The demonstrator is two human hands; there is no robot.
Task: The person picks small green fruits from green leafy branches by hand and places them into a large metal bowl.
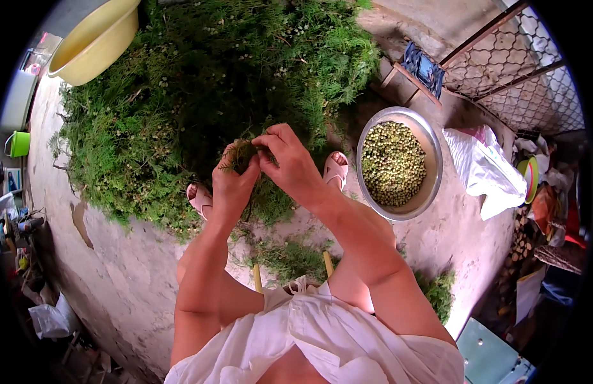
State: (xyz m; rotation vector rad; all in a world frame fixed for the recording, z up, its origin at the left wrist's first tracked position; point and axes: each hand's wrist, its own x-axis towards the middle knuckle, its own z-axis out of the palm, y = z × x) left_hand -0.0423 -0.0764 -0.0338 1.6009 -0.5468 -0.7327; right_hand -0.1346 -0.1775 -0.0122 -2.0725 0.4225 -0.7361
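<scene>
Between my two hands is a small green conifer sprig (237, 157), held over the near edge of a large heap of cut conifer branches (130, 137). My left hand (234, 176) has its fingers curled round the sprig, partly hiding it. Close beside it, my right hand (285, 157) has thumb and fingertips pinched at the sprig; whatever lies between those tips is too small to make out. To the right of my right foot stands a round metal basin (436, 153), partly filled with small green-yellow cones or berries (392, 163).
A yellow plastic tub (95, 41) is at the far left. Behind the basin is a low folding stool (424, 70) by a wire mesh fence (527, 70). A white sack (485, 169) lies right of the basin. Loose sprigs (290, 257) lie below my hands. A pale blue board (491, 352) is at lower right.
</scene>
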